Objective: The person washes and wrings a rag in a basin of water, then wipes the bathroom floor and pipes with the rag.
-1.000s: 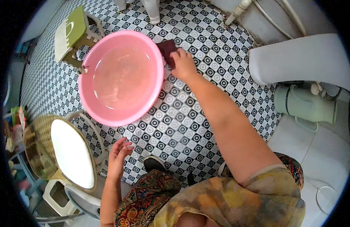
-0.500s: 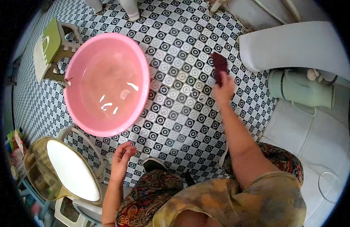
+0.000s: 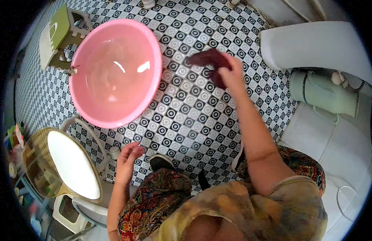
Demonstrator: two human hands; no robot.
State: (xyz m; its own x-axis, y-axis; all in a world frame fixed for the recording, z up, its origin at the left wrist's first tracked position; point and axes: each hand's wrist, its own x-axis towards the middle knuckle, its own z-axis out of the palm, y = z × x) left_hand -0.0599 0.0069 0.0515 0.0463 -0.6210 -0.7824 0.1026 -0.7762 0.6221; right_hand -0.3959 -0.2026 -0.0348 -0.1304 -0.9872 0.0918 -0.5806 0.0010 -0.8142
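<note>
My right hand (image 3: 233, 74) is closed on a dark maroon cloth (image 3: 210, 60), which spreads out to the left and hangs below the fingers above the tiled floor. To the left stands a pink basin (image 3: 157, 72) with slightly cloudy water (image 3: 109, 76) in it; light glints on the surface. My left hand (image 3: 129, 158) is below the basin, apart from it. Its fingers are loosely curved with nothing visible in them.
A green and beige folding stool (image 3: 59, 34) stands beyond the basin's left side. At lower left is a tan-framed oval panel (image 3: 75, 164) by a white chair-like frame (image 3: 71, 217). On the right are a white curved fixture (image 3: 314, 46) and a pale green jug-like container (image 3: 326, 94).
My right hand has moved slightly up and left, and the maroon cloth now swings out leftward toward the basin. The view has shifted a little; my left hand stays about where it was.
</note>
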